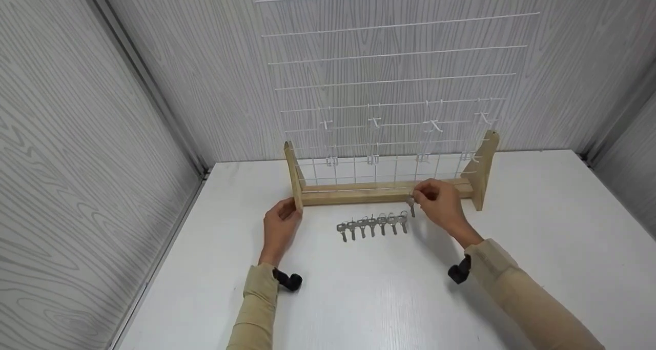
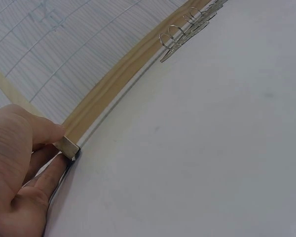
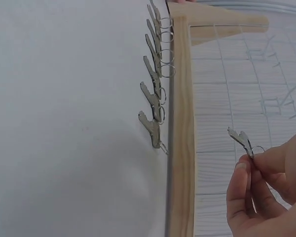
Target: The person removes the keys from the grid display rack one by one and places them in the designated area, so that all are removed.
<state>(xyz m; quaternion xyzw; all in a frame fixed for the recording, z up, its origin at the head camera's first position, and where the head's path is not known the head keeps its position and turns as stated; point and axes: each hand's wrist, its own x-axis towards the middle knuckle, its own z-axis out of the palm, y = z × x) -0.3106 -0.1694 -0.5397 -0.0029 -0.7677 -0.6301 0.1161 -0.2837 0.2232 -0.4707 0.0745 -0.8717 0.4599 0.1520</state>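
My right hand [image 1: 442, 205] pinches a silver key [image 3: 238, 140] by its ring end between thumb and fingers, raised in front of the wooden base bar [image 1: 353, 196]. My left hand [image 1: 279, 230] grips the front end of the stand's left wooden foot [image 1: 293, 170] between thumb and fingers. Between the hands, several more silver keys [image 1: 372, 226] with rings lie side by side in a row on the white table, just before the bar. A white wire grid [image 1: 394, 25] stands upright in the wooden stand.
White hooks [image 1: 434, 125] stick out from the grid in two rows. The right wooden foot [image 1: 482, 173] stands beyond my right hand. The white table [image 1: 353, 299] is bounded by wood-grain panels [image 1: 77, 186] at the back and sides.
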